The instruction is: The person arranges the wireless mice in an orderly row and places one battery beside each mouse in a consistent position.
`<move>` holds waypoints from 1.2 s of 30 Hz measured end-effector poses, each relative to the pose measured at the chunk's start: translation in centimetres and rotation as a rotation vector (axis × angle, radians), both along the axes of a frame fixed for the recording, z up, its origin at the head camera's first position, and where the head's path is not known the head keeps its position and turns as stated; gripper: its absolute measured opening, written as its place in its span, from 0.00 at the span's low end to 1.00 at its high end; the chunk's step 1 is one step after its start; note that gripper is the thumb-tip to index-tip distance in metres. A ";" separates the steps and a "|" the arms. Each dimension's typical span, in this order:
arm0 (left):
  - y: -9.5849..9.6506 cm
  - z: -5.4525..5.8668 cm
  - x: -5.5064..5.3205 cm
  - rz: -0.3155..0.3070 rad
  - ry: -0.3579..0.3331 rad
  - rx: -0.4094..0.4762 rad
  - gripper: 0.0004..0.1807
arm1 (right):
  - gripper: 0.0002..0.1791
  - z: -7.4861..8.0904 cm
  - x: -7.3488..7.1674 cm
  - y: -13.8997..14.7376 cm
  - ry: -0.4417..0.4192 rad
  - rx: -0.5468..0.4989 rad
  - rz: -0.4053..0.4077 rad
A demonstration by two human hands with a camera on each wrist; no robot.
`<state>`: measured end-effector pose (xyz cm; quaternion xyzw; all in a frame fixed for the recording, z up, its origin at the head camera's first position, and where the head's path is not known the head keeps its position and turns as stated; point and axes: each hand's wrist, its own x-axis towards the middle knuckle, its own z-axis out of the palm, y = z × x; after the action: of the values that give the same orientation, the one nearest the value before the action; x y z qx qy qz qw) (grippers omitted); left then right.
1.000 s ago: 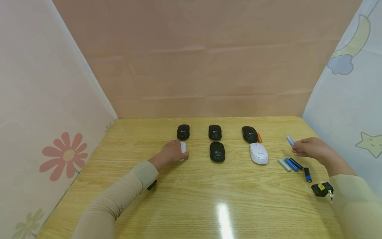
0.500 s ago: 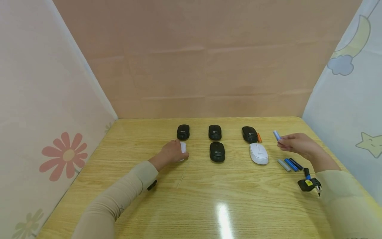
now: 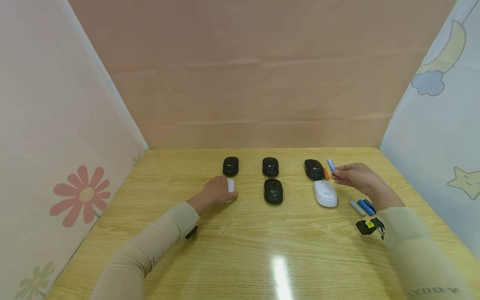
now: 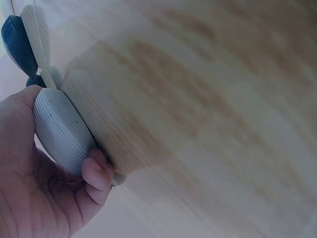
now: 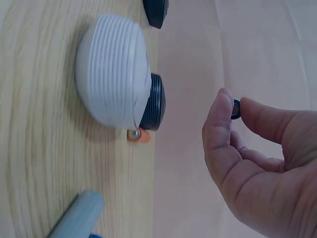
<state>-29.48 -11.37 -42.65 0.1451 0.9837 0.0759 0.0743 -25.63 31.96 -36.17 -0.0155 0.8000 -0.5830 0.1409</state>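
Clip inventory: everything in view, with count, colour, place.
Table: one, yellowish, underneath.
Back mice: three, black, far row.
Middle mouse: one, black, front row centre.
Right mouse: one, white, front row right.
Left mouse: one, white, front row left.
Held cylinder: one, pale blue, right side.
Orange cylinder: one, orange, beside rightmost back mouse.
Loose cylinders: three visible, grey, blue, dark, table right.
Backdrop: one, pinkish, behind.
Side walls: two, pale, printed, either side.
Wrist devices: two, black, one per wrist.
Sleeves: two, beige, both arms.
Left hand: one, bare, gripping left mouse.
Right hand: one, bare, pinching held cylinder.

Beige sleeves (image 3: 416,250), dark lettering (image 3: 433,290), black wrist device (image 3: 363,228)
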 end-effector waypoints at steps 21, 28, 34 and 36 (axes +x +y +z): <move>0.1 0.3 0.4 0.000 -0.001 0.011 0.40 | 0.28 0.0 -1.9 -6.1 -0.032 -0.084 -0.061; 0.0 0.2 0.3 0.003 0.002 0.017 0.40 | 0.26 -0.6 -2.5 -7.5 -0.038 -0.115 -0.067; 0.0 0.1 0.2 0.009 -0.003 0.022 0.40 | 0.25 -1.1 -3.2 -8.8 -0.060 -0.107 -0.111; 0.1 0.1 0.2 0.014 -0.007 0.022 0.40 | 0.24 -1.2 -3.4 -9.3 -0.071 -0.109 -0.131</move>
<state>-29.29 -11.31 -42.53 0.1390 0.9835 0.0875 0.0759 -29.07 22.66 -37.35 0.0498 0.7611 -0.6336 0.1298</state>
